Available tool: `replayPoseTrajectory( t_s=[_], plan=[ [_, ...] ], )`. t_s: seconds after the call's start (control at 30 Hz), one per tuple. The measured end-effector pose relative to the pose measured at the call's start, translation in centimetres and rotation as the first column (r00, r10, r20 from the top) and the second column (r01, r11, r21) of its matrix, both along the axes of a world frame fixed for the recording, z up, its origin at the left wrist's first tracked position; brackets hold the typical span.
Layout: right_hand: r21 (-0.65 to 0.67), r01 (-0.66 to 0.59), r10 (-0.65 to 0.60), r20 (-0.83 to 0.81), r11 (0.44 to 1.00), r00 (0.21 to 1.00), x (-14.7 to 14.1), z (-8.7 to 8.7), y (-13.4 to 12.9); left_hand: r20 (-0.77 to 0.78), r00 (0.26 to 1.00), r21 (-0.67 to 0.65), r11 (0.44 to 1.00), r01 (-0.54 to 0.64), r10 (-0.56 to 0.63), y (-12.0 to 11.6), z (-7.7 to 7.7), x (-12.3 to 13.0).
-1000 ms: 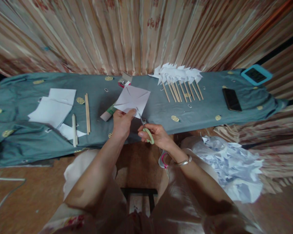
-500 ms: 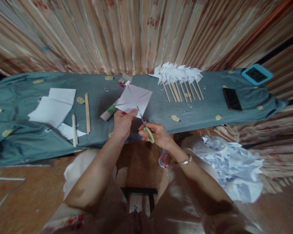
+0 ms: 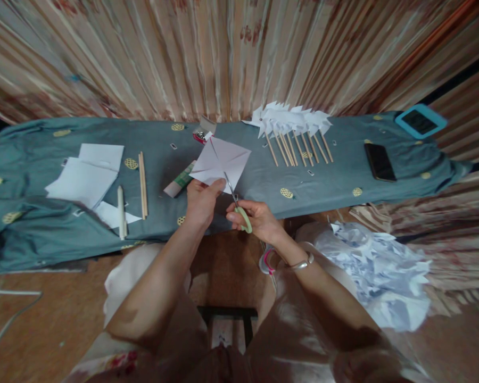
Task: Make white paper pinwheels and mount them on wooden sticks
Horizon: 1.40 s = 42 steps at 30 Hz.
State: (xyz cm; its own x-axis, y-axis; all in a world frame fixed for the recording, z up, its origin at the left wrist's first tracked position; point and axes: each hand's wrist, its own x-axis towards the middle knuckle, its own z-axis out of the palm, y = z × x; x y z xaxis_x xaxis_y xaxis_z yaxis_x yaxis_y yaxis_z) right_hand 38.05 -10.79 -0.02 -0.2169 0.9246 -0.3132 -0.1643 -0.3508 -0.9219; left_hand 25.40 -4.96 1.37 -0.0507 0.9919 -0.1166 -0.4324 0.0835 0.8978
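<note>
Because the scissors need the paper held taut, as I judge it, your left hand [image 3: 203,201] pinches the white square paper sheet [image 3: 223,151] by its near edge, thumb on top and the other fingers beneath. The sheet is held up over the table covered in teal cloth [image 3: 327,183], between you and the far curtain, with dark slits running in from its corners towards the middle. Your right hand [image 3: 257,219] grips the scissors with pale green handles [image 3: 245,221], their metal blades at the corner nearest you and the tip pointing towards the centre; that angle probably lets you follow the diagonal without crossing your wrists.

To your right, white paper pinwheels on thin wooden sticks [image 3: 291,119] overlap in a row, heads away from you, likely to save room. On your left, the loose stack of white paper [image 3: 83,181] lies near a pair of pale wooden sticks [image 3: 143,186], seemingly kept within reach.

As for containers, just beyond the sheet is a small red-edged box [image 3: 199,137], with shiny metal bits inside, too small to identify. Low beside your right leg, a clear plastic bag [image 3: 360,234] bulges with pointed white paper pieces [image 3: 383,276].
</note>
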Motion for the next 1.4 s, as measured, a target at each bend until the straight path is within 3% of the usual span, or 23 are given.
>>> replayPoseTrajectory(
  t_s=[1.4],
  plan=[
    [-0.007,0.047,-0.048,-0.02,0.999,0.999,-0.39,0.22,0.06,-0.038,0.999,-0.039,0.999,-0.006,0.005,-0.29,0.51,0.19]
  ],
)
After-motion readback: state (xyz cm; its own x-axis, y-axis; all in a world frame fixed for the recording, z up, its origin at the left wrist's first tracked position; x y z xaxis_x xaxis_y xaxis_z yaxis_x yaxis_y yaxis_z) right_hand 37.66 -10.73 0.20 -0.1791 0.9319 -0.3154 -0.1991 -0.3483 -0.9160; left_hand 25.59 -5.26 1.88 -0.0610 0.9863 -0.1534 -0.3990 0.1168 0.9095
